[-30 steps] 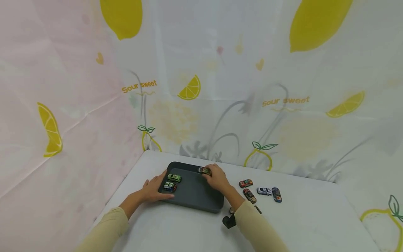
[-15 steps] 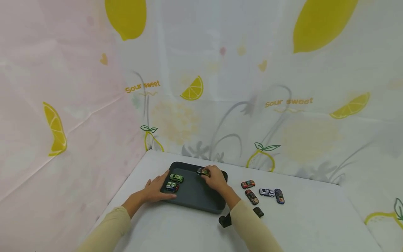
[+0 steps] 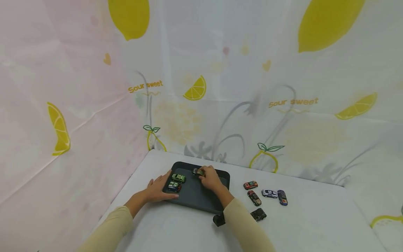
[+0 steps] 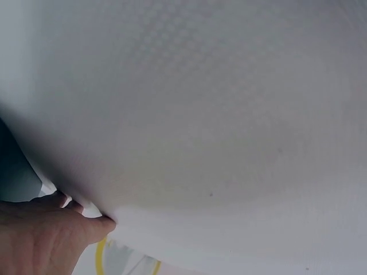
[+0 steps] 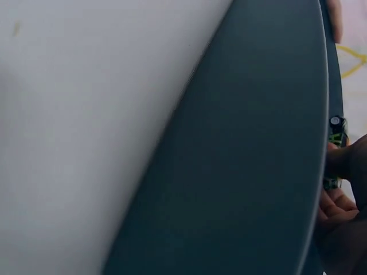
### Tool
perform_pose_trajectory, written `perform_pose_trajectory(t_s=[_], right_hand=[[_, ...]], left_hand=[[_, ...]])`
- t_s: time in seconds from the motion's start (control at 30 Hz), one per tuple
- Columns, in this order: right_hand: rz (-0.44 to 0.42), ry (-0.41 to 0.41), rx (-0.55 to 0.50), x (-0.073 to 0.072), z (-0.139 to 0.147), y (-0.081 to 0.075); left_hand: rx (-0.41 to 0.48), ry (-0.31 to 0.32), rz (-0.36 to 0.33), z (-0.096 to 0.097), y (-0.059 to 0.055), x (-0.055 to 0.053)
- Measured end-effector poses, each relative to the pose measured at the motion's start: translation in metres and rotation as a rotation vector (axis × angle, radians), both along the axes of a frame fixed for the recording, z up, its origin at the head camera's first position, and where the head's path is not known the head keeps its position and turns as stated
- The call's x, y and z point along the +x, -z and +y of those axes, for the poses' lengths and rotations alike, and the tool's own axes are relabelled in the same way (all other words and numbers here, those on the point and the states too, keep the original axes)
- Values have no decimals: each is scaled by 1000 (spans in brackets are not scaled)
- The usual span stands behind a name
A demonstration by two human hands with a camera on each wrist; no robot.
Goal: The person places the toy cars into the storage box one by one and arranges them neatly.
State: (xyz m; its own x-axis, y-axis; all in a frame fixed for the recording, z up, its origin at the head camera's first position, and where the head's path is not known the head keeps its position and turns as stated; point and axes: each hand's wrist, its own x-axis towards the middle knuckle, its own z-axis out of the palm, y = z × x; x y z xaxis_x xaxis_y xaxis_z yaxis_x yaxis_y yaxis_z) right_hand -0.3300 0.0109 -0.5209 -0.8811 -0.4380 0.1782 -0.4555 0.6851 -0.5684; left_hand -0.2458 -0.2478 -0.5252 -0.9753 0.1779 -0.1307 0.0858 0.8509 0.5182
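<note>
A dark grey tray (image 3: pixel 195 199) lies on the white table. My left hand (image 3: pixel 157 189) rests along its left side, thumb stretched along the near edge and fingers straight. In the left wrist view that hand (image 4: pixel 46 238) shows beside a bit of the dark tray (image 4: pixel 17 172). Near the far edge of the tray, my right hand (image 3: pixel 211 178) pinches a small toy car (image 3: pixel 196 172) from above. The right wrist view shows that toy car (image 5: pixel 336 127) partly hidden by the fingers. A green toy car (image 3: pixel 178 178) and a blue-and-white toy car (image 3: pixel 174 186) stand at the tray's left.
Right of the tray lie a red toy car (image 3: pixel 251 185), a dark red-and-black one (image 3: pixel 254 198), a white one (image 3: pixel 269 193) and a dark blue one (image 3: pixel 282 197). A black toy car (image 3: pixel 258 214) sits near the right sleeve (image 3: pixel 245 224). Printed cloth walls rise behind the table.
My right hand has moved left along the tray's far side with the toy car. The black toy car has come out from behind the right sleeve. My left hand stays at the tray.
</note>
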Motion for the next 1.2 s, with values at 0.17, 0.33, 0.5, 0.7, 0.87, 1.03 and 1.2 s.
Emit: perform_pose_trajectory(t_s=[0.17, 0.33, 0.5, 0.7, 0.87, 1.03, 1.2], right_hand=[[-20, -25, 3, 1, -9, -1], [-25, -5, -24, 2, -16, 4], [-36, 10, -57, 2, -24, 8], [-56, 39, -105, 5, -32, 9], [-27, 65, -131, 5, -36, 12], [-28, 84, -138, 2, -42, 17], [-62, 91, -148, 1, -46, 16]], left_hand=[[-8, -14, 5, -2, 1, 0], [0, -12, -4, -2, 1, 1], [-4, -15, -1, -2, 1, 0], [9, -16, -1, 0, 0, 0], [8, -4, 4, 2, 4, -1], [16, -15, 8, 3, 2, 1], [37, -12, 11, 3, 0, 1]])
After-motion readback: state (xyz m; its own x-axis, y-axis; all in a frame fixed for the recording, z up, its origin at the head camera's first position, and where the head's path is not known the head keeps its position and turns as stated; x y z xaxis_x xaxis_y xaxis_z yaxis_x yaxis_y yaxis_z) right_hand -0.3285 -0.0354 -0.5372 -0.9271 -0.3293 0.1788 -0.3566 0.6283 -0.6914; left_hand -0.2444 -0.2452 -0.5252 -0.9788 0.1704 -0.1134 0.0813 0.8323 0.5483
